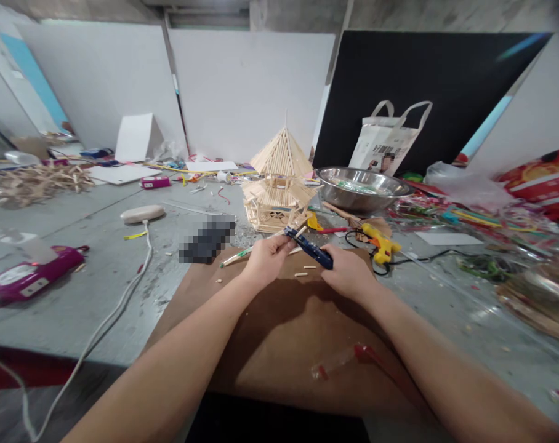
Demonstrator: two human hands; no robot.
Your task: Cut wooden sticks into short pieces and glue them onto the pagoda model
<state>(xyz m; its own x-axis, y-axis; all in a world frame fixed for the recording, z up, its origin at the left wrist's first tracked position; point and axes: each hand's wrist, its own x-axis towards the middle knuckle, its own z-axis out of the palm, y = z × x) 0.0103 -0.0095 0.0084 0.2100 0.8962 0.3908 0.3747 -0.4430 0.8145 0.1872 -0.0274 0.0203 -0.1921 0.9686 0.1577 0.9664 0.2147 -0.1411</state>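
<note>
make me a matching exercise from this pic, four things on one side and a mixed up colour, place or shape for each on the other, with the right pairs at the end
Things
1. tool
2. stick model
3. bowl
4. glue gun

Descriptions
A. yellow
B. held in the right hand
C. round, shiny silver
D. pointed roof

Right pairs: 1-B, 2-D, 3-C, 4-A

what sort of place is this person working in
Probably a craft workshop or studio: a pagoda-like stick model stands on a cluttered gray table, with what looks like a yellow glue gun nearby.
</note>
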